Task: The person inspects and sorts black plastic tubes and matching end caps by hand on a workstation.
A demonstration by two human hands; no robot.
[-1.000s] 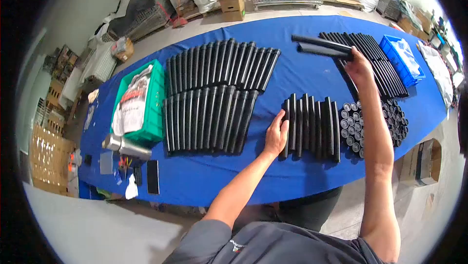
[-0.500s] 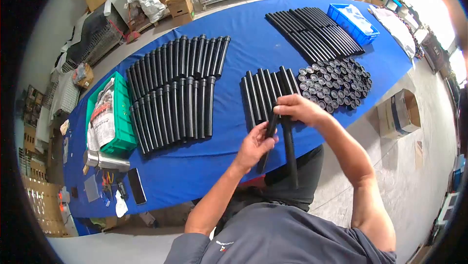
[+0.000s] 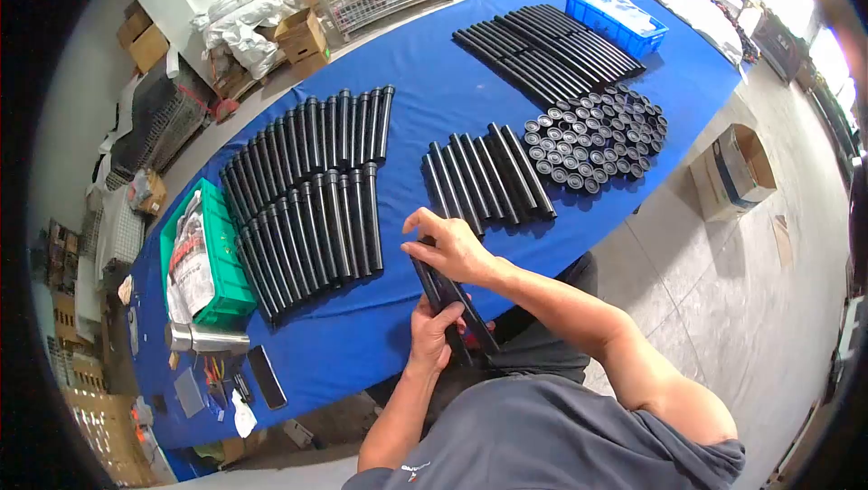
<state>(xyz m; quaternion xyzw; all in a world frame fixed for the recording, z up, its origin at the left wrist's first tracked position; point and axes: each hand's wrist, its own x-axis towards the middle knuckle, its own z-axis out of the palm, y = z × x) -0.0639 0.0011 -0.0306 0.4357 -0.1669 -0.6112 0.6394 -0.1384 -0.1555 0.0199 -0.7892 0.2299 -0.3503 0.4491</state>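
Two black tubes (image 3: 474,320) slant side by side over the table's near edge. My left hand (image 3: 434,332) is wrapped round their lower part. At their upper end my right hand (image 3: 449,249) is closed with thumb and fingers, touching the top of a tube; its fingertips partly hide that end. Just beyond lies a group of loose black tubes (image 3: 488,174) on the blue cloth. Beside it, to the right, is a cluster of round black caps (image 3: 592,139). Capped black tubes (image 3: 312,210) lie in two rows on the left.
More black tubes (image 3: 547,51) lie at the back, next to a blue basket (image 3: 644,42). At the left stand a green crate (image 3: 237,287), a metal flask (image 3: 208,338) and a phone (image 3: 267,376). A cardboard box (image 3: 723,184) sits on the floor at right.
Both hands and the held tubes have moved left and toward my body. The tubes are now side by side in my left hand. The camera view has shifted.
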